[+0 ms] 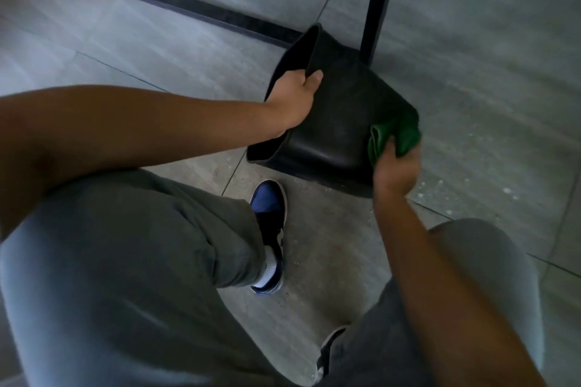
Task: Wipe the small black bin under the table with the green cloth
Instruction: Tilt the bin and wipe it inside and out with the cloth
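Observation:
The small black bin (333, 122) lies tipped on its side on the grey tiled floor, its open mouth facing left. My left hand (295, 97) grips the bin's rim, thumb outside and fingers curled inside the mouth. My right hand (396, 166) holds the bunched green cloth (396, 135) and presses it against the bin's bottom end, at the right. Part of the cloth is hidden behind the bin's edge.
A black metal table frame (201, 9) runs across the floor behind the bin, with an upright leg (377, 3) just beyond it. My knees and a blue-and-black shoe (270, 220) fill the foreground. Pale specks dot the tiles (471, 185) at the right.

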Motion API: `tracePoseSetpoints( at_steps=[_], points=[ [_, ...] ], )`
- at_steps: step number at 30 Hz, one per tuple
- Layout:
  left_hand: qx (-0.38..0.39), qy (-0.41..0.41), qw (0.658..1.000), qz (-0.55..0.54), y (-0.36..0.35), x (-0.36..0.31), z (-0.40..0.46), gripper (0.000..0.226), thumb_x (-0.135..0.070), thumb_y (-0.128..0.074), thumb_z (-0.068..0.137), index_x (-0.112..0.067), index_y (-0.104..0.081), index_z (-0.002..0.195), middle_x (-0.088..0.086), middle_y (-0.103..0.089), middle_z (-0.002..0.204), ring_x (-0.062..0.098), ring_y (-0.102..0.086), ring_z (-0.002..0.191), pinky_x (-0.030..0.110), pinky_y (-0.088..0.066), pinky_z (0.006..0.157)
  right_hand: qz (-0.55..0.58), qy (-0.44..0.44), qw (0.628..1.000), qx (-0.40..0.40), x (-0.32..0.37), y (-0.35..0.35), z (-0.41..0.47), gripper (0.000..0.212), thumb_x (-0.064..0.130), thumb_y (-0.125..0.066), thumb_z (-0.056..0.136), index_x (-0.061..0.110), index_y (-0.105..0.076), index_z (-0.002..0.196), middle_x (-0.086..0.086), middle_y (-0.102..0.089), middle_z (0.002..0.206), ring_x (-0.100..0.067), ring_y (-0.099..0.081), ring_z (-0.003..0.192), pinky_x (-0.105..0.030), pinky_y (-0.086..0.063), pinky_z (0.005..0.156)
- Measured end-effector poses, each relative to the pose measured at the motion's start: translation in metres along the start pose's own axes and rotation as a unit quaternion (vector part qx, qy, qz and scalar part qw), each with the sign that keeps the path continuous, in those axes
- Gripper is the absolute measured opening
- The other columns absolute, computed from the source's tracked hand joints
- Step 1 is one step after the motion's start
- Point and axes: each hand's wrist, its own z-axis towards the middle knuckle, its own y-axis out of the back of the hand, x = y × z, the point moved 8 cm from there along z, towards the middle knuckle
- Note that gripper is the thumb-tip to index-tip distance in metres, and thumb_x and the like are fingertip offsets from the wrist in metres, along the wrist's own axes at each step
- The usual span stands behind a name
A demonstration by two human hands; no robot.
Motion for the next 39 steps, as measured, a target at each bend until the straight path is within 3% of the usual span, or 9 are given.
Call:
tracePoseSetpoints(
  at_steps=[4, 9, 15, 20, 23, 30, 32, 35, 39],
  points=[
    [0.015, -0.008, 1.0, 0.018, -0.003, -0.011, 0.002, 0.051, -0.045, -0.041, 0.107, -0.007, -0.056, 0.138, 0.009, -0.065, 0.128, 0.022, -0.061, 0.116, 0.033, -0.048, 0.101, 0.048, 0.082, 0.995, 0.021, 0.007, -0.012, -0.048, 0.055, 0.039, -0.062, 0.09, 0.026, -0.057, 0.143, -0.001, -0.065, 0.14, -0.024, -0.058, 0.132, -0.04, -0.041, 0.115],
    [0.039, -0.02, 0.999, 0.013, -0.018, -0.023, 0.002, 0.05, -0.044, -0.041, 0.107, -0.006, -0.059, 0.133, 0.009, -0.066, 0.126, 0.024, -0.062, 0.116, 0.039, -0.048, 0.106, 0.078, -0.099, 0.992, 0.028, -0.019, 0.003, 0.027, 0.051, 0.036, -0.062, 0.099, 0.019, -0.055, 0.146, -0.009, -0.065, 0.139, -0.032, -0.059, 0.131, -0.039, -0.044, 0.113],
    [0.016, -0.03, 0.999, -0.016, -0.02, -0.027, 0.006, 0.055, -0.052, -0.039, 0.105, -0.009, -0.065, 0.127, 0.008, -0.07, 0.12, 0.022, -0.065, 0.11, 0.035, -0.05, 0.102, 0.2, 0.113, 0.966, 0.12, 0.07, -0.029, -0.076, 0.046, 0.038, -0.067, 0.092, 0.039, -0.059, 0.137, 0.003, -0.065, 0.139, -0.019, -0.057, 0.135, -0.049, -0.043, 0.116],
    [0.018, -0.026, 0.998, -0.057, -0.018, -0.025, 0.004, 0.058, -0.056, -0.038, 0.104, -0.01, -0.07, 0.119, 0.006, -0.074, 0.109, 0.018, -0.07, 0.1, 0.036, -0.056, 0.096, 0.431, -0.015, 0.899, 0.071, 0.097, -0.032, -0.059, 0.051, 0.019, -0.07, 0.089, 0.01, -0.059, 0.138, -0.011, -0.067, 0.132, -0.024, -0.067, 0.121, -0.049, -0.054, 0.107],
    [0.022, -0.039, 0.998, -0.033, -0.023, -0.032, 0.002, 0.048, -0.046, -0.043, 0.106, -0.008, -0.071, 0.112, 0.008, -0.075, 0.106, 0.02, -0.071, 0.099, 0.035, -0.055, 0.094, 0.48, -0.02, 0.874, 0.07, 0.126, -0.037, -0.035, 0.042, 0.004, -0.068, 0.089, 0.003, -0.063, 0.13, -0.016, -0.071, 0.123, -0.034, -0.069, 0.115, -0.051, -0.055, 0.104],
    [0.009, -0.051, 0.998, 0.036, -0.012, -0.02, 0.002, 0.041, -0.039, -0.044, 0.107, -0.006, -0.067, 0.099, 0.009, -0.072, 0.098, 0.026, -0.07, 0.097, 0.03, -0.052, 0.082, 0.332, 0.052, 0.94, 0.061, 0.152, -0.056, 0.017, 0.049, 0.022, -0.072, 0.086, 0.009, -0.061, 0.132, -0.008, -0.068, 0.122, -0.022, -0.067, 0.116, -0.039, -0.052, 0.108],
    [0.006, -0.031, 0.999, 0.016, -0.006, -0.01, 0.0, 0.044, -0.041, -0.043, 0.107, -0.005, -0.064, 0.095, 0.006, -0.068, 0.086, 0.026, -0.07, 0.088, 0.037, -0.057, 0.081, 0.297, 0.046, 0.953, 0.043, 0.121, -0.048, 0.029, 0.056, 0.024, -0.071, 0.088, 0.006, -0.057, 0.139, -0.008, -0.064, 0.133, -0.02, -0.062, 0.123, -0.025, -0.048, 0.109],
    [0.012, -0.027, 1.0, 0.008, -0.002, -0.005, -0.002, 0.05, -0.045, -0.038, 0.108, -0.004, -0.066, 0.105, 0.008, -0.071, 0.093, 0.023, -0.069, 0.088, 0.04, -0.057, 0.086, 0.254, 0.023, 0.967, 0.004, 0.056, -0.028, 0.046, 0.051, 0.013, -0.067, 0.097, 0.003, -0.052, 0.144, 0.0, -0.057, 0.134, -0.014, -0.056, 0.124, -0.002, -0.04, 0.096],
    [0.03, -0.039, 0.999, -0.017, -0.004, -0.015, -0.004, 0.051, -0.047, -0.037, 0.107, -0.007, -0.068, 0.11, 0.007, -0.072, 0.101, 0.018, -0.069, 0.094, 0.037, -0.055, 0.094, 0.204, -0.04, 0.978, -0.029, -0.014, -0.002, 0.049, 0.051, 0.015, -0.065, 0.096, 0.008, -0.053, 0.145, -0.011, -0.062, 0.138, -0.023, -0.059, 0.128, -0.027, -0.043, 0.113]
  ],
)
